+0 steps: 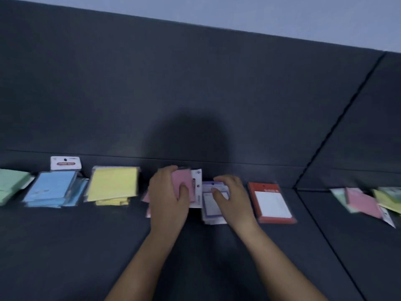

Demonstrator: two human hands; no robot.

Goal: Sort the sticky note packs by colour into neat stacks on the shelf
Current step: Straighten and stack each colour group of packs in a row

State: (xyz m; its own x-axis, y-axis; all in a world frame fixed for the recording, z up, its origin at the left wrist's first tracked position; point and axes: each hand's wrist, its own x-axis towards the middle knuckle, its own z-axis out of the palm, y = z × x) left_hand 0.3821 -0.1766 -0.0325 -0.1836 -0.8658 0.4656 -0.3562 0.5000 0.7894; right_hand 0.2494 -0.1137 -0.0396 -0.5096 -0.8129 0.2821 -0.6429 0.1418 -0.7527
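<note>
Fingers (165,172) clamp packs: left hand (168,198) the pink pack (184,181), right hand (233,198) the purple pack (211,206); blue stack (52,187) and yellow stack (112,185) look formed, mixed pile (364,200) at right unsorted.

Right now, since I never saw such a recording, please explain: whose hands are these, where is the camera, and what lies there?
There is no machine: a person works with bare hands, and the one picture comes from a camera worn on the head, looking down. On the dark shelf lie a green stack, a blue stack, a yellow stack, a red pack and a mixed pile far right. The left hand grips a pink pack; the right hand curls round a purple-bordered pack.
</note>
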